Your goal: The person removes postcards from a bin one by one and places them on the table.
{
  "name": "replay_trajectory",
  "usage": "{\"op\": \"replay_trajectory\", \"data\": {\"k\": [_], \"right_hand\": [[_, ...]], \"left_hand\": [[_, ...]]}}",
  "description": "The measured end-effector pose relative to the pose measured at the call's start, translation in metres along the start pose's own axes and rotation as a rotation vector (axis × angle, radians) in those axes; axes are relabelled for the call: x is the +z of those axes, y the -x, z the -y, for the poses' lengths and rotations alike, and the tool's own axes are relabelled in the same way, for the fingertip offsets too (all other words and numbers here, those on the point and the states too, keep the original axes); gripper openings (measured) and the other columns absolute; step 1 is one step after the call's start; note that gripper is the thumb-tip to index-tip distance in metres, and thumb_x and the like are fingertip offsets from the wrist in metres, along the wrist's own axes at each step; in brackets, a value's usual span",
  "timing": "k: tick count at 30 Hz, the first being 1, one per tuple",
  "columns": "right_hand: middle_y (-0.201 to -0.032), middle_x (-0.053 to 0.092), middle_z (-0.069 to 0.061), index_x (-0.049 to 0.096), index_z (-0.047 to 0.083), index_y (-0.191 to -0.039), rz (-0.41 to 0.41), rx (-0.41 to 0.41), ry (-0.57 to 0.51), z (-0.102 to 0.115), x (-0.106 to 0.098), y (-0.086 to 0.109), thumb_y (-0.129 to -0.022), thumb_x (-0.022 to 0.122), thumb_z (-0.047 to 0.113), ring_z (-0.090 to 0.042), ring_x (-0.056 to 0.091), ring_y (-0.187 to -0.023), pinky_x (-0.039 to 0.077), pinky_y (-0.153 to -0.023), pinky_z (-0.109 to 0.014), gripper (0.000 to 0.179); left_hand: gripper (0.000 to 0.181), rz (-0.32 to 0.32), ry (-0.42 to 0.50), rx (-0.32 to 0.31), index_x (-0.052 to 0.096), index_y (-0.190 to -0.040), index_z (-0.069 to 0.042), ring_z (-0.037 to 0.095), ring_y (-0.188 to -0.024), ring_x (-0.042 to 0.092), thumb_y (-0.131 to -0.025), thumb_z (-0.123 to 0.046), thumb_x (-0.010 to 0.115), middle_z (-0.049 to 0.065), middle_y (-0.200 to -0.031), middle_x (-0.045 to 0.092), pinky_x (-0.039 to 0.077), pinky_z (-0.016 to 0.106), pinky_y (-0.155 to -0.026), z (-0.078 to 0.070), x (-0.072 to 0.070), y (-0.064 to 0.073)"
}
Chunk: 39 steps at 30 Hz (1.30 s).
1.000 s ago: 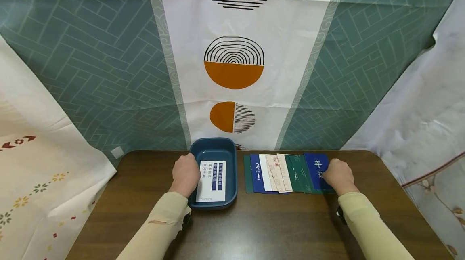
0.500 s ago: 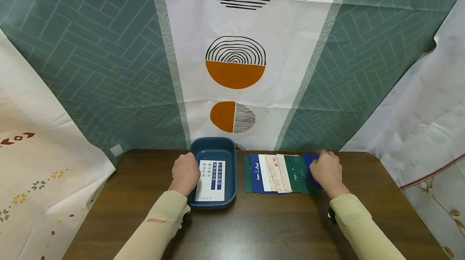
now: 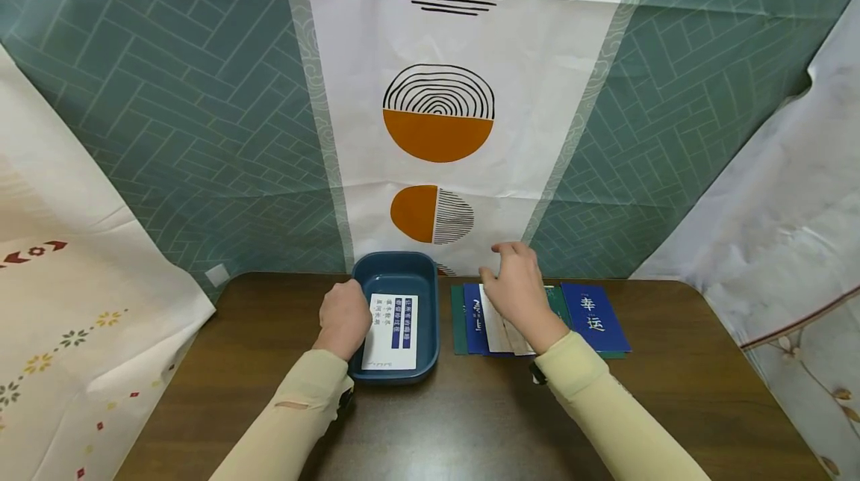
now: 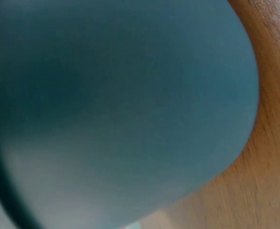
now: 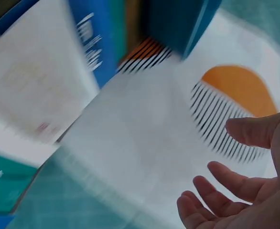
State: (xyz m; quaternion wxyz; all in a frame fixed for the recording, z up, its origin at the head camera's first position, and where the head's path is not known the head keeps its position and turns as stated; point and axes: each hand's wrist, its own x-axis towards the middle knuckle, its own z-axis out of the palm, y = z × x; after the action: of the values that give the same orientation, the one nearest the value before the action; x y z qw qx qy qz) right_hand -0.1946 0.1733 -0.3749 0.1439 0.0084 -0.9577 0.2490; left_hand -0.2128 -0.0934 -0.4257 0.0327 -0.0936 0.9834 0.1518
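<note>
My left hand (image 3: 346,318) grips the left rim of a dark blue tray (image 3: 430,324). The tray's outer wall (image 4: 130,109) fills most of the left wrist view, where no fingers show. Inside the tray lies a white card (image 3: 378,339) with blue print. My right hand (image 3: 516,290) hovers over an overlapping row of cards, its thumb and fingers spread and nothing between them. It hides part of the pale cards (image 3: 500,335) in the middle. A blue card (image 3: 594,317) with white characters ends the row on the right; a dark green card (image 3: 458,320) ends it on the left.
The brown wooden table (image 3: 430,429) has rounded back corners. Right behind it hangs a patterned cloth (image 3: 376,190), green at the sides and white in the middle. More fabric hangs at left and right. The tray stands left of the card row, close to the back edge.
My right hand has moved left and up from the blue card at the right end to above the middle cards, and its fingers have spread. The left hand stays at the tray.
</note>
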Motion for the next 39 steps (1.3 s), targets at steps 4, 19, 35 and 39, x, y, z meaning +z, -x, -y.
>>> {"op": "replay_trajectory", "data": {"k": [4,19,35,39], "right_hand": [[-0.124,0.053,-0.018,0.058,0.0,-0.118,0.033,-0.032,-0.013,0.028,0.013,0.001,-0.084,0.065,0.026,-0.035,0.047,-0.115,0.045,-0.094,-0.047,0.043],[-0.108,0.06,-0.015,0.058,-0.004,-0.116,0.302,-0.085,0.084,0.095,0.074,0.028,-0.082,0.069,0.032,-0.022,0.056,-0.091,0.055,-0.079,-0.038,0.051],[-0.094,0.061,-0.014,0.066,0.001,-0.099,0.423,0.044,0.257,0.113,0.112,0.032,-0.075,0.074,0.044,-0.023,0.062,-0.075,0.054,-0.062,-0.037,0.05],[-0.095,0.06,-0.015,0.065,0.001,-0.105,0.458,0.076,0.294,0.112,0.119,0.032,-0.074,0.073,0.048,-0.024,0.062,-0.078,0.055,-0.063,-0.037,0.057]], "left_hand": [[0.022,-0.003,0.0,0.002,0.065,-0.101,0.004,0.027,-0.066,0.062,-0.08,-0.005,0.064,0.02,-0.09,0.067,0.052,0.044,-0.05,0.0,-0.001,-0.001],[0.021,0.014,-0.007,0.014,0.065,-0.099,0.004,0.027,-0.067,0.064,-0.08,-0.006,0.066,0.02,-0.089,0.068,0.053,0.043,-0.05,-0.002,-0.004,0.001],[0.021,0.008,0.004,0.014,0.066,-0.097,0.004,0.033,-0.073,0.066,-0.079,-0.006,0.064,0.022,-0.091,0.068,0.052,0.044,-0.048,0.0,-0.006,0.001],[0.021,0.006,-0.003,0.012,0.066,-0.096,0.004,0.032,-0.071,0.066,-0.078,-0.006,0.066,0.021,-0.089,0.068,0.052,0.043,-0.048,0.0,-0.003,0.0]]}}
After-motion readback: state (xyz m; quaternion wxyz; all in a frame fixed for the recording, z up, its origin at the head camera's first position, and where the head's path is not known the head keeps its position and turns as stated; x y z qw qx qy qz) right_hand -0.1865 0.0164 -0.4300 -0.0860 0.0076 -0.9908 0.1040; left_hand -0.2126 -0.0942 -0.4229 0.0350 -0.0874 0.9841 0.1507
